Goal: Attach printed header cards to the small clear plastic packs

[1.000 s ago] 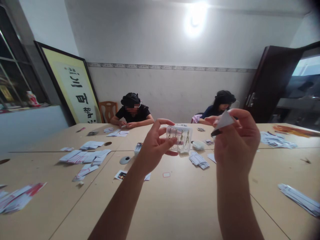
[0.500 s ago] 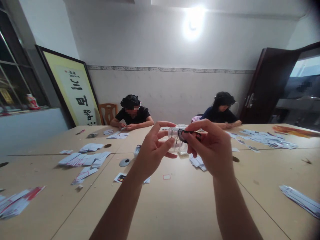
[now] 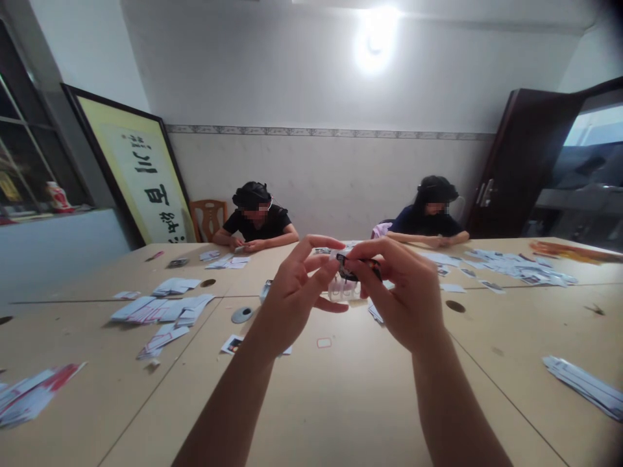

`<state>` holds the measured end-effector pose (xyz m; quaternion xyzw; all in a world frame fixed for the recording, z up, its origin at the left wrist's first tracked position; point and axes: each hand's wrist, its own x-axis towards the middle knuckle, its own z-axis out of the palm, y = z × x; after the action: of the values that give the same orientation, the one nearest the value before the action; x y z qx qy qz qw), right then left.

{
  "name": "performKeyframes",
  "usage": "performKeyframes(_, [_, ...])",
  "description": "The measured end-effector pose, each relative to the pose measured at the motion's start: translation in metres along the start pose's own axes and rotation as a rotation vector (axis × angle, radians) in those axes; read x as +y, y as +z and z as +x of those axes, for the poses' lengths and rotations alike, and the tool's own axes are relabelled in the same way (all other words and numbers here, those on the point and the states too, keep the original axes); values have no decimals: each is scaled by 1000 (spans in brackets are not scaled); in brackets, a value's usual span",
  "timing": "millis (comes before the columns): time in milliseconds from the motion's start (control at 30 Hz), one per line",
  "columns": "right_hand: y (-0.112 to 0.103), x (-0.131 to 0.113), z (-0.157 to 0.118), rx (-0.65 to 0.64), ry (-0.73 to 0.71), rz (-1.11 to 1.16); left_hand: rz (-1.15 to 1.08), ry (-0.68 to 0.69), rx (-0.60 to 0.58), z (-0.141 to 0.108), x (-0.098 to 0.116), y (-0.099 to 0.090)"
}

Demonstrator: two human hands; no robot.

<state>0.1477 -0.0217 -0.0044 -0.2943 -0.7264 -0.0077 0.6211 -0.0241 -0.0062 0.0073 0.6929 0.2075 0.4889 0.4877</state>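
Observation:
Raised over the middle of the table, my left hand (image 3: pixel 299 288) is closed around a clear plastic piece (image 3: pixel 343 290) with rounded, ridged sections. My right hand (image 3: pixel 406 282) pinches a small dark printed strip (image 3: pixel 361 268), perhaps a sticker or label, against the top of the plastic. The strip's left end lies at my left thumb and fingertips. Fingers cover much of both items, so how far they are joined cannot be told. Below my hands, a small red-edged white label (image 3: pixel 324 342) lies on the table (image 3: pixel 341 402).
Stacks of white cards (image 3: pixel 163 310) lie at left, with more paper (image 3: pixel 29 395) near the front left. Scattered cards (image 3: pixel 523 267) cover the far right, and a paper bundle (image 3: pixel 581 388) lies at right. Two people (image 3: pixel 256 220) sit opposite. A grey cable-hole cover (image 3: pixel 242 315) sits left of centre.
My right hand has moved left with the dark strip, bringing its end to my left thumb and fingertips. My left hand stays about where it was, still holding the clear plastic piece.

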Motion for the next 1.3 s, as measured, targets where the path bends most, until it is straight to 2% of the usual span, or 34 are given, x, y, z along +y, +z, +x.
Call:
performKeyframes(333, [-2,-1,0,-34,14,47,-38,9,6,-2,-4,-1])
performKeyframes(700, [-2,-1,-1,-62,114,127,-56,13,1,-1,-6,-2])
performKeyframes(933, [-2,-2,-1,-58,203,299,-52,9,1,-1,-7,-3])
performKeyframes(1300, [-1,-4,1,-52,197,234,19,8,76,-4,-5,3])
